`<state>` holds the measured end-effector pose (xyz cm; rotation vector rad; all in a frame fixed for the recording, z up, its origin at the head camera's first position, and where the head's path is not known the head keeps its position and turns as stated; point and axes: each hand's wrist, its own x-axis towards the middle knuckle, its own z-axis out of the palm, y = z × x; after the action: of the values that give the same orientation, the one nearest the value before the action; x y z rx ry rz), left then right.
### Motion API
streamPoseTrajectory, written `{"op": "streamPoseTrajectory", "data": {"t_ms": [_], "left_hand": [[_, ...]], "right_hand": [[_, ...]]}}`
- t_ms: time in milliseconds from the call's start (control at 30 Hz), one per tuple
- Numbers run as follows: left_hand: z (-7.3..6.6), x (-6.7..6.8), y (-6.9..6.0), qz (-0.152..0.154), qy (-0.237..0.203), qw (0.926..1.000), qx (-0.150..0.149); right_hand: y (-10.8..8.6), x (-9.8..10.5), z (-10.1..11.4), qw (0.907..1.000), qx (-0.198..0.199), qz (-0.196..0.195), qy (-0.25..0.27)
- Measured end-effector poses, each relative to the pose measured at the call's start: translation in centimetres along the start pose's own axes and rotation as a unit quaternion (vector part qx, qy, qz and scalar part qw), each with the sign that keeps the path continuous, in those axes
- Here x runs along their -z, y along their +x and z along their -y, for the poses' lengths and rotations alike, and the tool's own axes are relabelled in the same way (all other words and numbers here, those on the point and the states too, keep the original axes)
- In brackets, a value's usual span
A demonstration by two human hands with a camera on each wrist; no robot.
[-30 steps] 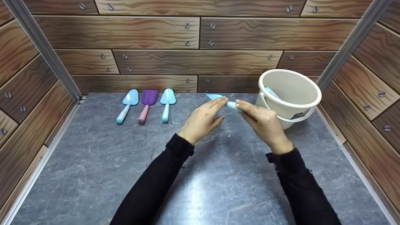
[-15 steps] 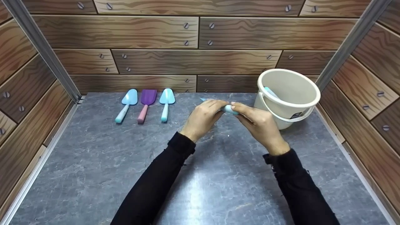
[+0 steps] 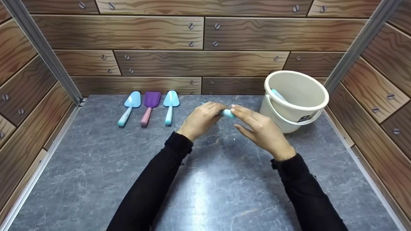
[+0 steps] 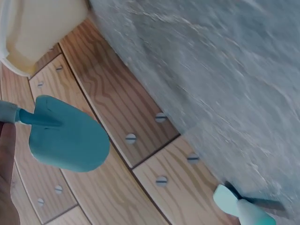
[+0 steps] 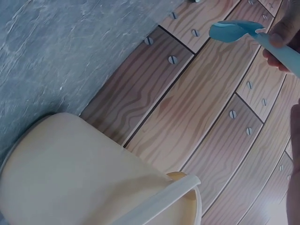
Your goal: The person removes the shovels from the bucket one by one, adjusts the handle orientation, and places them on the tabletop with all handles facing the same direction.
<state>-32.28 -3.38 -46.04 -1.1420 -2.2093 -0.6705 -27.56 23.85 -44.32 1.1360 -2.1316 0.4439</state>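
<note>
My left hand [image 3: 203, 117] grips a light blue toy shovel [image 3: 228, 113] by its handle, above the table's far part. Most of its blade is hidden behind that hand in the head view. The whole teal blade [image 4: 70, 136] shows in the left wrist view, and in the right wrist view my left thumb presses on the handle [image 5: 286, 55] close to the blade. My right hand [image 3: 261, 128] is at the handle's end, fingers extended and thumb apart, its fingertips at or very near the handle.
A cream bucket [image 3: 285, 114] with a blue item [image 3: 278, 95] inside stands at right. Along the back left lie a blue trowel [image 3: 133, 99], a purple shovel [image 3: 152, 100] with pink handle, and another blue trowel [image 3: 171, 98]. Wood-patterned walls [image 3: 160, 33] enclose the grey table [image 3: 96, 173].
Both hands and the shovel have shifted left. My left hand has closed round the shovel's handle, while my right hand has loosened its pinch, with thumb now apart. The bucket and lying tools stayed put.
</note>
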Motion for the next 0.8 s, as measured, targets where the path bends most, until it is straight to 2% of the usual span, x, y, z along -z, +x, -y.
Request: {"op": "streamPoseTrajectory", "data": {"t_ms": [200, 433, 567, 800], "left_hand": [[1.6, 0.3, -0.6, 0.018, 0.004, 0.9998, 0.002], [3.7, 1.1, -1.5, 0.049, 0.001, 0.9977, 0.046], [4.8, 1.7, -1.9, 0.054, -0.009, 0.9958, 0.073], [6.3, 2.4, -2.2, 0.045, -0.014, 0.9930, 0.108]], "right_hand": [[-0.2, 0.0, 0.3, 0.9978, -0.026, 0.058, -0.019], [-0.4, -0.3, 0.5, 0.9902, -0.066, 0.123, -0.009], [-0.4, -0.5, 0.5, 0.9876, -0.076, 0.137, -0.007], [-0.4, -0.3, 0.6, 0.9864, -0.081, 0.143, -0.004]]}}
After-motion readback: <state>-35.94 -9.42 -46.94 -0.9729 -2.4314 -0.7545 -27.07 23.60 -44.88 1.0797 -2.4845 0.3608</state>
